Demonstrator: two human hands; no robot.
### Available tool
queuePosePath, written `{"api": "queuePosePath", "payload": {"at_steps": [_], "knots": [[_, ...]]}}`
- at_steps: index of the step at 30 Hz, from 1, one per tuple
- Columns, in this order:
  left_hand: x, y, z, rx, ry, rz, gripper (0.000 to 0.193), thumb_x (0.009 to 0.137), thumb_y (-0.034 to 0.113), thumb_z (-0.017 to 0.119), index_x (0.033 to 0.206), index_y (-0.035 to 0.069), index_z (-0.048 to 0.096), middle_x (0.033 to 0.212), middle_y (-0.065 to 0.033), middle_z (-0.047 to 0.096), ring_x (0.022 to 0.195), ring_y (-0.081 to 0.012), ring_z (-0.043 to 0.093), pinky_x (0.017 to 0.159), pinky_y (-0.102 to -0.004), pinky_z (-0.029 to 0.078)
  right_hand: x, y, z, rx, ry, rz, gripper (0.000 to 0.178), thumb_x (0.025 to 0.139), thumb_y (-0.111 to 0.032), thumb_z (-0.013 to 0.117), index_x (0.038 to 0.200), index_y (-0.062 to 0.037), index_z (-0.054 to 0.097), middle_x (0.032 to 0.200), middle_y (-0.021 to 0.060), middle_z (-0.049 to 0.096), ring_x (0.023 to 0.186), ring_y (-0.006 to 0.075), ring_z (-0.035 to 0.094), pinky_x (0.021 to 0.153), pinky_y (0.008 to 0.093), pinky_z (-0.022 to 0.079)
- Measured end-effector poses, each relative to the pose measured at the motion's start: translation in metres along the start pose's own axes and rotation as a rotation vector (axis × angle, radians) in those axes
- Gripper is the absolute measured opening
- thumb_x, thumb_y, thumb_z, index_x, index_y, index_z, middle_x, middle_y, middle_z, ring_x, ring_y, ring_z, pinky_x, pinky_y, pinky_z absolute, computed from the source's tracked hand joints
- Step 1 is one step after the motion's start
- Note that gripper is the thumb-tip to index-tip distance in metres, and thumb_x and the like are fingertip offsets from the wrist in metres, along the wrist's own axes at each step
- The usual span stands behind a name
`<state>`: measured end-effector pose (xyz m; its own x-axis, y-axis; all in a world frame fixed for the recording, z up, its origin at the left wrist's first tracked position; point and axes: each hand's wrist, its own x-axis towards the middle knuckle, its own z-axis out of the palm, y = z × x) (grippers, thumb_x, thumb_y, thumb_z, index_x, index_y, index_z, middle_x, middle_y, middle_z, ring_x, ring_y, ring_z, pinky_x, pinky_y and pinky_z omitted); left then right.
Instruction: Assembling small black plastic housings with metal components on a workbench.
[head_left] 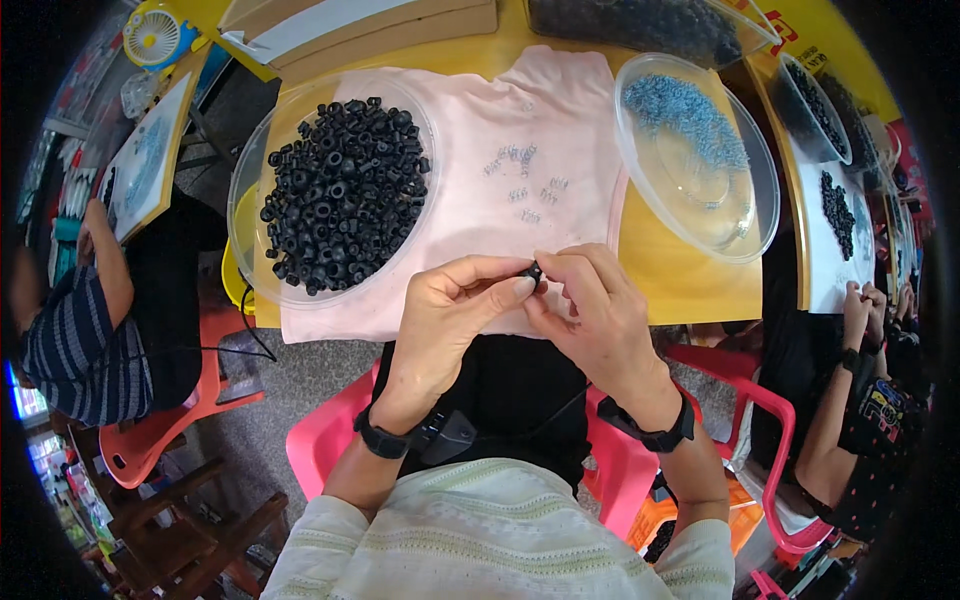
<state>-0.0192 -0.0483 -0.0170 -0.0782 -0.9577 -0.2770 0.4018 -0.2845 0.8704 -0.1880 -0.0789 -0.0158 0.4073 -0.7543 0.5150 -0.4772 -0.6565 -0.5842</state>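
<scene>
Over the front edge of the table, my left hand (450, 312) and my right hand (603, 312) meet fingertip to fingertip. Between them they pinch a small black plastic part (534, 272), mostly covered by the fingers. A pale pink cloth (470, 110) lies under and beyond my hands. Several tiny silvery springs (518, 155) are scattered on it in small groups. To the left stands a round clear tub (433, 200) heaped with black plastic parts (345, 190). At the right, a clear oval tub (765, 215) holds a pile of small bluish-silver springs (690, 115).
A cardboard box (370, 35) and a clear bin of dark parts (640, 30) stand at the table's far side. The yellow tabletop (690, 285) shows at right. Co-workers sit at both sides, a striped sleeve (70, 320) at left and a wristwatch-wearing arm (835, 400) at right.
</scene>
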Motion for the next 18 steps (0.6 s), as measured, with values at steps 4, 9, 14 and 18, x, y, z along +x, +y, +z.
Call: {"api": "queuePosePath", "payload": {"at_steps": [4, 9, 14, 18], "knots": [[0.001, -0.001, 0.000, 0.023, 0.015, -0.003, 0.024, 0.090, 0.002, 0.067, 0.112, -0.006, 0.066, 0.102, -0.0130, 0.071, 0.094, -0.0170, 0.068, 0.089, -0.0284, 0.053, 0.004, 0.003, 0.002, -0.028, 0.026, -0.041, 0.035, 0.067, 0.001, 0.072, 0.098, -0.0013, 0.058, 0.081, 0.0099, 0.054, 0.074, 0.0266, 0.057, 0.063, 0.0356, 0.049], [0.000, 0.004, 0.003, 0.005, 0.001, -0.065, 0.022, 0.094, 0.008, 0.063, 0.112, -0.006, 0.065, 0.099, -0.0103, 0.069, 0.092, -0.0155, 0.067, 0.087, -0.0277, 0.054, 0.012, 0.002, 0.001, -0.052, 0.034, -0.077, 0.029, 0.066, 0.000, 0.071, 0.090, -0.0023, 0.056, 0.080, 0.0091, 0.053, 0.073, 0.0264, 0.057, 0.062, 0.0354, 0.049], [-0.002, 0.001, -0.003, 0.068, -0.066, -0.082, 0.021, 0.098, 0.013, 0.060, 0.107, -0.005, 0.065, 0.094, -0.0072, 0.068, 0.088, -0.0124, 0.066, 0.080, -0.0262, 0.056, 0.011, 0.004, 0.003, -0.048, 0.009, -0.087, 0.027, 0.067, -0.002, 0.072, 0.087, -0.0029, 0.054, 0.078, 0.0092, 0.052, 0.072, 0.0261, 0.057, 0.061, 0.0357, 0.049], [-0.005, -0.003, -0.006, 0.121, -0.050, -0.078, 0.020, 0.097, 0.013, 0.060, 0.106, -0.004, 0.065, 0.092, -0.0060, 0.067, 0.086, -0.0109, 0.065, 0.079, -0.0257, 0.056, 0.005, 0.006, 0.007, 0.000, -0.019, -0.092, 0.026, 0.068, -0.002, 0.072, 0.086, -0.0031, 0.053, 0.076, 0.0093, 0.051, 0.069, 0.0258, 0.056, 0.058, 0.0356, 0.048]]}}
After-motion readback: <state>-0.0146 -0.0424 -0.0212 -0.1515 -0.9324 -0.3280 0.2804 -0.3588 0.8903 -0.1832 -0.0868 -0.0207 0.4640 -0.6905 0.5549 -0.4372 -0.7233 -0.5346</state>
